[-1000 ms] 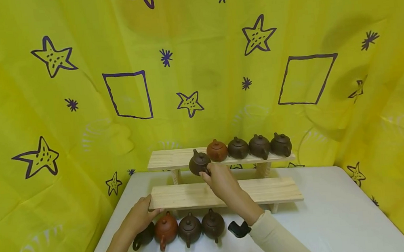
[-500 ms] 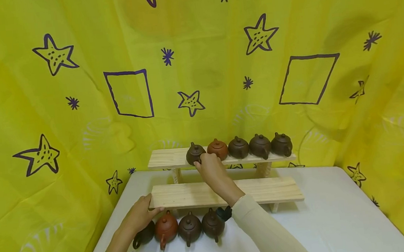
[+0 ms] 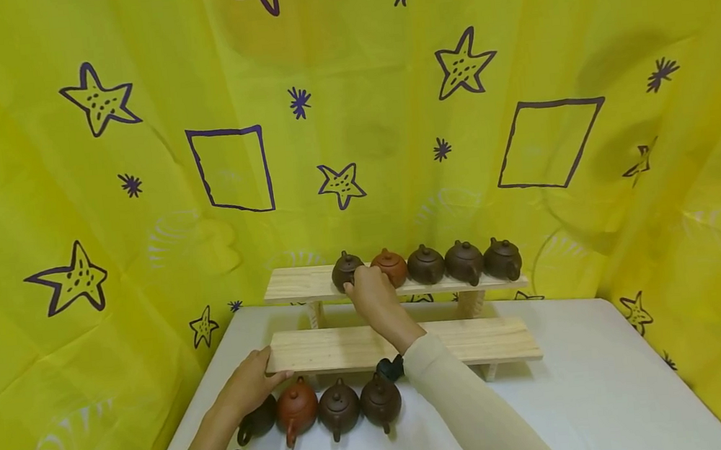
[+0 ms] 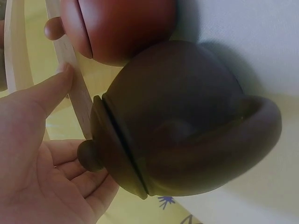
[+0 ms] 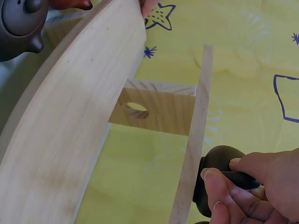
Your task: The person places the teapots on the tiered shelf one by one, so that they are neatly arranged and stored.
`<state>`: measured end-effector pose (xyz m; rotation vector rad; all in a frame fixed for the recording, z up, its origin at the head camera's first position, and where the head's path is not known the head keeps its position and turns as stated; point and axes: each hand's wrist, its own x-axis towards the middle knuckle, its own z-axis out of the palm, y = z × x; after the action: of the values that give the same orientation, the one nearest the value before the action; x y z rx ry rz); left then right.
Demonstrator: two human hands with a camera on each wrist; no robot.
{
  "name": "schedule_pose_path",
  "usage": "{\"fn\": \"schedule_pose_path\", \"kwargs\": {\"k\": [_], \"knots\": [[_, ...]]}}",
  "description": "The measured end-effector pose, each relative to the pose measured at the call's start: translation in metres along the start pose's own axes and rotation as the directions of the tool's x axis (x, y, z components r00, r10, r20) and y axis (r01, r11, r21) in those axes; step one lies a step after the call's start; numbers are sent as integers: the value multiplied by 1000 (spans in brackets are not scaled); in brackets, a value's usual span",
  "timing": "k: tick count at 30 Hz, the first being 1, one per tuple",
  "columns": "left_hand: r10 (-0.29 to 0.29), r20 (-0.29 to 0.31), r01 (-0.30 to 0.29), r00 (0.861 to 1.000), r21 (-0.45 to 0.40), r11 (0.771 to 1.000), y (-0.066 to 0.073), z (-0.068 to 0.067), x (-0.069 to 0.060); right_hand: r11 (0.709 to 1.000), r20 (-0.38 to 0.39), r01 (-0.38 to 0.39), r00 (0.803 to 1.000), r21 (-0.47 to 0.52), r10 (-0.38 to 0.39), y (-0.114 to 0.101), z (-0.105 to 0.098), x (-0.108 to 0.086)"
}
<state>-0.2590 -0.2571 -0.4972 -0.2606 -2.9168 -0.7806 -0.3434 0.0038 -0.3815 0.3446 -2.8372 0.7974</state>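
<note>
On the upper wooden board (image 3: 294, 283), a dark brown teapot (image 3: 343, 273) stands left of an orange-red teapot (image 3: 389, 266). My right hand (image 3: 375, 297) pinches the dark teapot's handle; in the right wrist view its base meets the upper board, with thumb and fingers around the handle. My left hand (image 3: 248, 384) grips the left end of the lower wooden board (image 3: 346, 348), thumb along the front edge. Close to that hand, a dark teapot (image 4: 173, 121) on the table is partly hidden in the head view. Beside it sits another orange-red teapot (image 3: 296, 407).
Two more dark teapots (image 3: 339, 407) continue the front row on the white table (image 3: 611, 389). Several dark teapots (image 3: 465, 262) line the upper board's right part. A yellow curtain (image 3: 374, 93) with star drawings hangs behind and at both sides.
My right hand has moved the dark teapot up and slightly left, from above the gap between boards onto the upper board, still holding its handle. The left hand stays on the lower board.
</note>
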Motion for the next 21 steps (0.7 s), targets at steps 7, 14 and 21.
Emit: {"fn": "schedule_pose_path", "kwargs": {"k": [7,14,21], "knots": [[-3,3,3,1000,6,1000,-1,1,0,999,-23,-1,1000,-37,0,-4,-4,4],[-1,-1,1,1000,-5,1000,0,0,0,999,4,-37,999,-15,37,-7,-6,9],[-6,3,6,1000,-11,1000,1,-1,-1,998,20,-49,999,-27,49,-7,-5,12]]}}
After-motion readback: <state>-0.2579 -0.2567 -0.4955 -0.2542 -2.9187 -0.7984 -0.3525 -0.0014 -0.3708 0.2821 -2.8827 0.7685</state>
